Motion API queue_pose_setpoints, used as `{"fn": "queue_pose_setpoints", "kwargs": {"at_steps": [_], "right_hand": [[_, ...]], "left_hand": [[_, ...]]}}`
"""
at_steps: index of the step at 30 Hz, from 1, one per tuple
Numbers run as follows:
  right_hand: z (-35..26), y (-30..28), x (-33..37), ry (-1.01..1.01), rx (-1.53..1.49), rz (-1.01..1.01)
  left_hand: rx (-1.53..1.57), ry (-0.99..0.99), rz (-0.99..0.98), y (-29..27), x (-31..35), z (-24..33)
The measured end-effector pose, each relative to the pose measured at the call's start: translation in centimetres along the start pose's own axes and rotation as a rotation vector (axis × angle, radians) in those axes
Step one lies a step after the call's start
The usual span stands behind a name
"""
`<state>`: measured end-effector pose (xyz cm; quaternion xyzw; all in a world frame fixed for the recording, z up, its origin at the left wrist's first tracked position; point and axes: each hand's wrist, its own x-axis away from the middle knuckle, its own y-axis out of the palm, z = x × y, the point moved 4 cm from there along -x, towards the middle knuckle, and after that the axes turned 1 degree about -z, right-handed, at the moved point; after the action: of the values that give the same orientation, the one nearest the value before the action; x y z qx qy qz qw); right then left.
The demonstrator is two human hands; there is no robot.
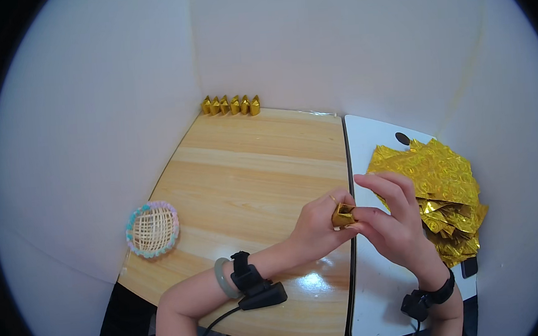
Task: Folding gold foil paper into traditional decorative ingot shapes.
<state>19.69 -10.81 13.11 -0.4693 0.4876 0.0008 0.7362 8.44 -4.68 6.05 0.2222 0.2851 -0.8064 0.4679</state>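
Note:
A small folded gold paper piece (342, 215) with an opening at its top is held between both hands, above the seam of the two tables. My left hand (318, 224) is closed around its left side. From the right, the thumb and forefinger of my right hand (394, 225) pinch its edge, while the other fingers are raised and apart. Close beyond my right hand lies a heap of gold embossed paper sheets (431, 172). Several finished-looking gold paper ingots (234, 105) stand upright in a row at the far left.
A small woven basket (153, 230) with a pastel rim sits at the left edge of the wooden table (238, 170). The paper heap rests on a white table (378, 298) at right. Pale walls (335, 45) enclose the back and sides. Black wrist devices (255, 284) trail cables.

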Motion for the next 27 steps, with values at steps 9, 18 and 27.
{"fn": "queue_pose_setpoints", "kwargs": {"at_steps": [9,18,27], "right_hand": [[0.9,1.0,0.3,0.023,-0.05,-0.024],[3.8,1.6,1.1,0.209,-0.451,-0.126],[2.9,1.4,1.0,0.314,-0.487,-0.008]], "left_hand": [[0.12,-0.16,-0.013,1.0,0.4,-0.7],[0.252,-0.086,0.077,1.7,1.2,-1.5],[0.123,0.132,0.063,1.5,1.2,-1.4]]}}
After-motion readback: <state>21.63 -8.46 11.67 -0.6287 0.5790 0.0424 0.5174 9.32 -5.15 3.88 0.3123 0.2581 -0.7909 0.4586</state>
